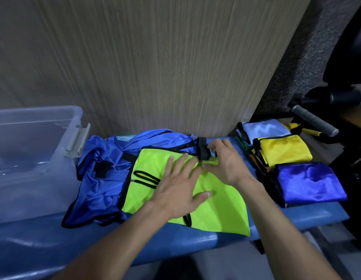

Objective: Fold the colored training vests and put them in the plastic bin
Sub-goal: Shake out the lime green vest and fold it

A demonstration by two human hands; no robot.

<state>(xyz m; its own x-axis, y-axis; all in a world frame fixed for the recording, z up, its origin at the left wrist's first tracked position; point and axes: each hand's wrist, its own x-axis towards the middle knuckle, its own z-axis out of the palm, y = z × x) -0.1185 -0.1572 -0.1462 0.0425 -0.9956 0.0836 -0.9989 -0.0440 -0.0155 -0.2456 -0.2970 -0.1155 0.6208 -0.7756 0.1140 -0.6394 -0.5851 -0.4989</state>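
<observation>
Now, starting at your left, the plastic bin [34, 126] is sitting on the blue bench [115, 235] with its near side cut off by the picture's edge, and nothing folded is showing inside it. Just beside it the blue vests [98, 178] are lying in a crumpled heap, waiting their turn. You are working on the green vest [216, 211], spread on top of that heap. Your left hand [179, 190] is pressing flat on it, fingers splayed, likely pinning the cloth so it cannot slide. Your right hand [226, 158] is pinching the black strap [202, 150] at the vest's far corner, probably drawing it in for a fold. Farther right, folded white [262, 130], yellow [284, 152] and blue vests [311, 182] are lying stacked; the items under them are too hidden to identify.
</observation>
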